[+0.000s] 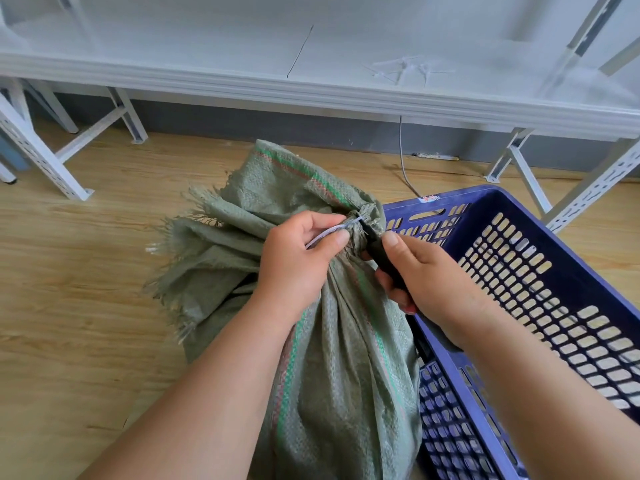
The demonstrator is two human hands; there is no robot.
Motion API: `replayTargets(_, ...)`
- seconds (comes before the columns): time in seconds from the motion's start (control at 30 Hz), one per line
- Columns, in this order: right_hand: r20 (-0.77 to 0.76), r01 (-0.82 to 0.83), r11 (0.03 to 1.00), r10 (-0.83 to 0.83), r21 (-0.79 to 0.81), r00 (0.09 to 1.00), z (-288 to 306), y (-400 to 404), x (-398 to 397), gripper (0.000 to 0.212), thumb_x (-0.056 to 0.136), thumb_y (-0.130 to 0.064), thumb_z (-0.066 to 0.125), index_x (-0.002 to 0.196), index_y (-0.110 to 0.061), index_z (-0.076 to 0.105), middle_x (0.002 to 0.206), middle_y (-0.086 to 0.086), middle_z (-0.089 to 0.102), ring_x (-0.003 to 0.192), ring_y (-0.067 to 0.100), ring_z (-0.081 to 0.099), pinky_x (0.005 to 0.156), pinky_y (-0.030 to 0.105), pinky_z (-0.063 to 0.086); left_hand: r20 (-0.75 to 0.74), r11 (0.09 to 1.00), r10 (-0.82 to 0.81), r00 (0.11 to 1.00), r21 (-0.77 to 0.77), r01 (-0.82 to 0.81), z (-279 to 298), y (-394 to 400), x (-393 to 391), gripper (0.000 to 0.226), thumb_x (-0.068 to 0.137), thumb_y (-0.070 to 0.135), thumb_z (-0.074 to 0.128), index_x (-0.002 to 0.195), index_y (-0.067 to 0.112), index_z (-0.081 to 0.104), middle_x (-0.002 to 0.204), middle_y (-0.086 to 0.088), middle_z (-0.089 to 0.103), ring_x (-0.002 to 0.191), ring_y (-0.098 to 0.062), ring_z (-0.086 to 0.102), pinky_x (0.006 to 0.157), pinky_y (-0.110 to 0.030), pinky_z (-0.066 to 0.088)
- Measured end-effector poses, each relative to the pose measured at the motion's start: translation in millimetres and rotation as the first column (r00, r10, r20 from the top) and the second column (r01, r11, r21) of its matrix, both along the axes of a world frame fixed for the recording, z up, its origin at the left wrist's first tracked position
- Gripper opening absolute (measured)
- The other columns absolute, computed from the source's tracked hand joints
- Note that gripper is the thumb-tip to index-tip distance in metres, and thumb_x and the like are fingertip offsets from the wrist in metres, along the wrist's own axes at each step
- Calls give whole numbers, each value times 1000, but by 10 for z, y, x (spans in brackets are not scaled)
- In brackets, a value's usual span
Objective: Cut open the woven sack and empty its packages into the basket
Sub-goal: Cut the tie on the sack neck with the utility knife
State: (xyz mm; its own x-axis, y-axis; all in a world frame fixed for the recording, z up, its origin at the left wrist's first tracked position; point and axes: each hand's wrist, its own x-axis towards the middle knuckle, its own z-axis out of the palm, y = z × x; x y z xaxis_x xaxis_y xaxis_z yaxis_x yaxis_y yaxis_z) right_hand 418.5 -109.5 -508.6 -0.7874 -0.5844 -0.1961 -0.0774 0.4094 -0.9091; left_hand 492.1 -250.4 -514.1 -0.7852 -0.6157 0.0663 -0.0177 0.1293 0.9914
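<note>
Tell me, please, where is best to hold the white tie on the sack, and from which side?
Probably its loose tail, from the left, as the left hand pinches it. The white tie sticks out leftward from the sack neck, and the right hand works the black-handled cutter opposite.

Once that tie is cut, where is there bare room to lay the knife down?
Bare wooden floor lies left of the woven sack, out to the white rack legs. The white shelf is bare left of the loose cable ties. It is crowded where the sack presses against the blue basket, with both hands at the sack's neck.
</note>
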Motion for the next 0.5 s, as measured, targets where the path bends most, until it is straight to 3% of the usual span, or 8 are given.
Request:
replayTargets(0.37, 83, -62, 992, 72, -114, 994, -1, 67, -17, 45, 102, -37, 37, 103, -1, 63, 62, 3, 52, 48, 16, 36, 48, 29, 28, -45, 952, -59, 997, 300, 69, -18, -43, 9, 20, 85, -2, 66, 90, 18, 68, 84, 8, 69, 71, 10, 62, 71, -3, 47)
replayTargets(0.5, 227, -61, 977, 108, -204, 968, 78, 55, 2, 47, 104, -37, 32, 103, -4, 65, 65, 6, 47, 48, 15, 33, 47, 28, 25, -33, 907, -54, 998, 416, 63, -63, -56, 9, 17, 86, 0, 63, 92, 15, 69, 84, 4, 70, 75, 0, 64, 80, -15, 51)
